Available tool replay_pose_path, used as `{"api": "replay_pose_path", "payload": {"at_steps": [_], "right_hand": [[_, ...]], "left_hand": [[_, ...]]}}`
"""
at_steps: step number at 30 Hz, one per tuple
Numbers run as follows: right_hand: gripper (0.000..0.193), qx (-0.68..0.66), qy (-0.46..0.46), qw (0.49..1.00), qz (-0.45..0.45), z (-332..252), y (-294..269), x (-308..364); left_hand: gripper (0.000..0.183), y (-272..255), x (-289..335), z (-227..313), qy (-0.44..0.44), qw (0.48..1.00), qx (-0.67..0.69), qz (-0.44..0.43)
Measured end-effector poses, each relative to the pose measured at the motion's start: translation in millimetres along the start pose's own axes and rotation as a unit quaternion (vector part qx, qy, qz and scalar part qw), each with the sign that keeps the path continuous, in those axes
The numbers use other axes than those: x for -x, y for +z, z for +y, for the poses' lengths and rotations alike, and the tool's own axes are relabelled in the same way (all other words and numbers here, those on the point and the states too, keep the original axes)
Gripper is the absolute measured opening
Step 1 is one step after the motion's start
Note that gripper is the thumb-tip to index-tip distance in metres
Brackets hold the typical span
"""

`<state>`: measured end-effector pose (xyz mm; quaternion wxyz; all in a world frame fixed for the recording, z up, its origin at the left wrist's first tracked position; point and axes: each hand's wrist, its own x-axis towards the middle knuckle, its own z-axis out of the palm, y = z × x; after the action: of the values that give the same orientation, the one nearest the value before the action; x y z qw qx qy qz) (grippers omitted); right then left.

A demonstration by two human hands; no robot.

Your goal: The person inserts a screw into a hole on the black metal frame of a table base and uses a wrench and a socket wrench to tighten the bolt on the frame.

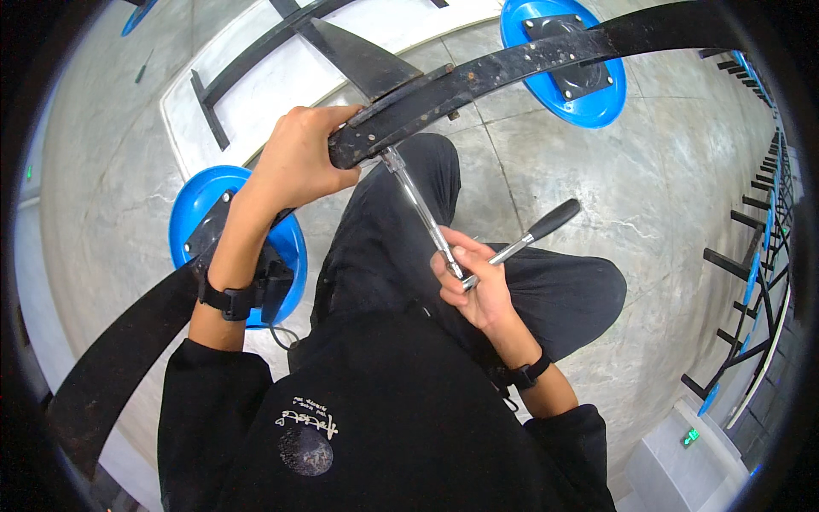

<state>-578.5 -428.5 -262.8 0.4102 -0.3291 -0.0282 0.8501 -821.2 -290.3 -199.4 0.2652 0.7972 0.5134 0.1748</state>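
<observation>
My left hand (294, 158) is closed around the end of a curved black metal beam (503, 72), thumb beneath and fingers on top. In my right hand (478, 286) is a ratchet wrench (516, 246), held around its head. Its black-gripped handle points to the upper right. A long chrome extension (418, 200) runs from the head up to the beam's underside, beside my left hand. The tip meets the beam there; any bolt inside the socket is hidden. A black bracket plate (363, 64) joins the beam just beyond my left hand.
A blue round seat (601, 111) with a black mounting plate is at the upper right. Another blue seat (192, 200) lies under my left forearm. Behind the beam, a white panel (256, 107) carries black framework. More black frames (746, 264) line the right side.
</observation>
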Motion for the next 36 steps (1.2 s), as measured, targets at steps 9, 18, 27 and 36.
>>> {"api": "replay_pose_path", "payload": {"at_steps": [9, 18, 27, 36], "right_hand": [[0.042, 0.666, -0.414, 0.614, 0.083, 8.8, 16.0, -4.5], [0.044, 0.017, -0.04, 0.998, 0.052, 2.1, 3.3, 0.8], [0.033, 0.601, -0.426, 0.673, 0.072, 11.4, 17.5, -7.5], [0.031, 0.313, -0.226, 0.92, 0.072, 19.7, 0.5, -4.7]], "left_hand": [[0.05, -2.3, -1.4, 2.7, -0.005, 1.0, 0.003, -0.002], [0.046, -0.9, 1.5, 2.8, -0.021, 1.0, 0.011, 0.008], [0.052, -1.4, 0.9, 2.2, 0.008, 1.0, -0.017, 0.013], [0.049, -0.7, 2.6, 4.8, -0.028, 1.0, 0.002, 0.003]]}}
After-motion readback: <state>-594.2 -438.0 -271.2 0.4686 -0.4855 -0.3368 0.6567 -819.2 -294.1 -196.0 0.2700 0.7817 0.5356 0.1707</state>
